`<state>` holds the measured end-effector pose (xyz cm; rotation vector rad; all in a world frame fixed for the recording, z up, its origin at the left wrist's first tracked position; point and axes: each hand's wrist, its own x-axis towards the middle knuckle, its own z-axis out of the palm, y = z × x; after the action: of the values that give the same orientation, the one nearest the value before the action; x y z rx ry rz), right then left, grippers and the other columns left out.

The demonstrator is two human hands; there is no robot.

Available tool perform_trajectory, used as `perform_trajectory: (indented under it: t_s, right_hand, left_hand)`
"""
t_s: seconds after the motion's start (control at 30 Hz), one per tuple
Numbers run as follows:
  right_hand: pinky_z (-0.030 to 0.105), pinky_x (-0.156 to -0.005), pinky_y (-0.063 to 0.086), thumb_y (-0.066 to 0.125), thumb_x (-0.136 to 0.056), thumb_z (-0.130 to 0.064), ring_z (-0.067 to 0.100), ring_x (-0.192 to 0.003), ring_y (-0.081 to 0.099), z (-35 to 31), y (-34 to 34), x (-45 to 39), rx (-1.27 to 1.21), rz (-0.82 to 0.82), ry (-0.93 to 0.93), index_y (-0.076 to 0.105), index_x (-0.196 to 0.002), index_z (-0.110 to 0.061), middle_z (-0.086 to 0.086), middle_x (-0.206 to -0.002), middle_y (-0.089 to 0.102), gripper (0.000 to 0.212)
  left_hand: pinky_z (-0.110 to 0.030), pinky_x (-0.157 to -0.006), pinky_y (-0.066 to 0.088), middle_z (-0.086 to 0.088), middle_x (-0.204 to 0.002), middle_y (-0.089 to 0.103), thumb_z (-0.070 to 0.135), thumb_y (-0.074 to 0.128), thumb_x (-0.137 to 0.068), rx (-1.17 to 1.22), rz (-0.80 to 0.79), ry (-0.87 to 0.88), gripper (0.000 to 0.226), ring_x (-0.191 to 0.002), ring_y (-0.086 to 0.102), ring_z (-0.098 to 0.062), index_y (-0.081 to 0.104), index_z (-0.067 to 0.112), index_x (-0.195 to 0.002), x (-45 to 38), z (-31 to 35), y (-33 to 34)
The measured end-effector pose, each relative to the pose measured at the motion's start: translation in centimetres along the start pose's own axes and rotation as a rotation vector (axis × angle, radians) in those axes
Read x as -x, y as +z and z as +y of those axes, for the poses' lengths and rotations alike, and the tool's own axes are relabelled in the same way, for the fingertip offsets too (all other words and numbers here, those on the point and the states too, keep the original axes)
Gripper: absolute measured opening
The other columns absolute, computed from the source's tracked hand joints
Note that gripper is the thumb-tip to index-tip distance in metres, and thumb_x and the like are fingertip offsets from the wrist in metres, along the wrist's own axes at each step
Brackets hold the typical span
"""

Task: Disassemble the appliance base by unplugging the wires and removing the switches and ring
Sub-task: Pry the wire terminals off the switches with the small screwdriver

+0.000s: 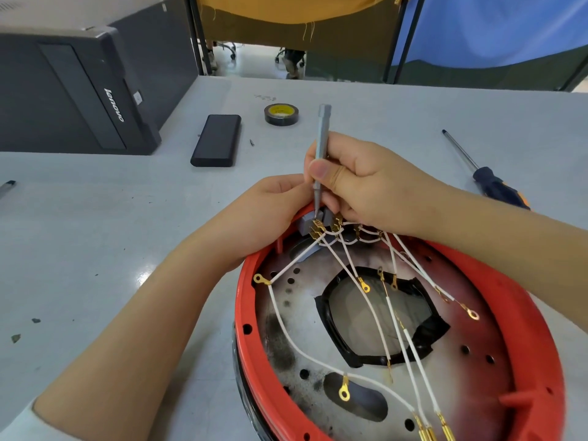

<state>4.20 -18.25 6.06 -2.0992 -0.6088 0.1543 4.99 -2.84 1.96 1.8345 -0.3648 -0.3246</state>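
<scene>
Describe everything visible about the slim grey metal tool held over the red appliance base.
The slim grey metal precision screwdriver has a squared cap and a shaft tapering to a fine tip. It stands nearly upright, pinched by the right hand between thumb and fingers. Its tip meets the brass wire terminals on the grey switch block, which the left hand steadies at the base's far rim.
</scene>
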Motion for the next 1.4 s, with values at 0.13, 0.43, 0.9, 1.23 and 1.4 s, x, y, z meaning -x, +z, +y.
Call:
perform_trajectory:
  t_s: [0.13, 0.43, 0.9, 1.23, 1.4]
  right_hand:
    - [0.007, -0.049, 0.038, 0.043, -0.101, -0.016, -0.007, -0.047, 0.051, -0.5, 0.1, -0.5, 0.071, -0.034, -0.065, 0.05, -0.084, -0.022, -0.023, -0.051, 0.054, 0.019]
    - [0.011, -0.05, 0.037, 0.04, -0.101, -0.012, 0.003, -0.047, 0.041, 1.0, 0.6, -0.2, -0.053, 0.052, -0.13, 0.049, -0.084, -0.018, -0.009, -0.055, 0.046, 0.02]
    - [0.007, -0.049, 0.038, 0.04, -0.101, -0.011, -0.003, -0.046, 0.048, 0.8, 0.7, -0.3, -0.053, 0.046, -0.104, 0.048, -0.082, -0.021, -0.021, -0.049, 0.051, 0.023]
    - [0.018, -0.055, 0.037, 0.046, -0.1, -0.023, -0.001, -0.044, 0.047, 0.2, 0.6, -1.8, 0.09, 0.02, 0.013, 0.056, -0.079, -0.02, -0.016, -0.045, 0.049, 0.024]
    - [0.013, -0.052, 0.033, 0.041, -0.102, -0.02, -0.004, -0.044, 0.048, 0.5, 0.8, -1.2, 0.081, 0.039, -0.026, 0.05, -0.08, -0.021, -0.023, -0.043, 0.049, 0.024]
  left_hand:
    - [-0.007, -0.06, 0.048, -0.001, -0.077, 0.072, 0.027, 0.042, -0.099, 0.016, 0.042, -0.012, 0.036, -0.067, 0.062, -0.004, 0.07, 0.017, -0.079, 0.1, 0.0, 0.0]
    - [-0.007, -0.064, 0.046, -0.013, -0.087, 0.068, 0.027, 0.041, -0.099, -0.022, 0.038, 0.007, 0.033, -0.073, 0.059, -0.007, 0.068, 0.02, -0.081, -0.1, 0.0, 0.0]
    - [-0.007, -0.063, 0.047, -0.009, -0.083, 0.071, 0.021, 0.041, -0.099, 0.027, 0.028, -0.009, 0.039, -0.073, 0.06, -0.009, 0.072, 0.019, -0.076, 0.3, 0.7, 0.2]
    - [-0.003, -0.045, 0.038, 0.015, -0.048, 0.059, 0.013, 0.044, -0.097, 0.015, 0.085, -0.056, 0.032, -0.045, 0.053, 0.007, 0.062, 0.016, -0.071, 0.6, 1.4, 0.4]
    - [-0.006, -0.055, 0.044, 0.011, -0.063, 0.067, 0.022, 0.043, -0.099, 0.017, 0.054, -0.051, 0.036, -0.058, 0.059, 0.003, 0.068, 0.021, -0.074, 0.3, 1.0, 0.3]
